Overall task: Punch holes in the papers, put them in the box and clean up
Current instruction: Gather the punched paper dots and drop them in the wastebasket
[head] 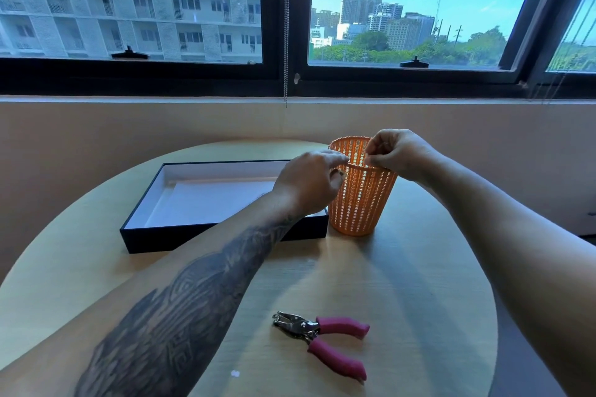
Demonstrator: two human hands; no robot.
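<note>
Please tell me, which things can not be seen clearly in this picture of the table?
1. Head view: inside of the orange basket, hidden by its own wall and both hands.
2. What the left hand and right hand pinch: too small to tell.
3. Holes in the papers in the box: too small, partly behind the left forearm.
4. White specks near the hole punch: blurred.

Box (206, 237) left of basket (362, 200), touching; hole punch (322, 340) nearer, on table (419, 300).
</note>
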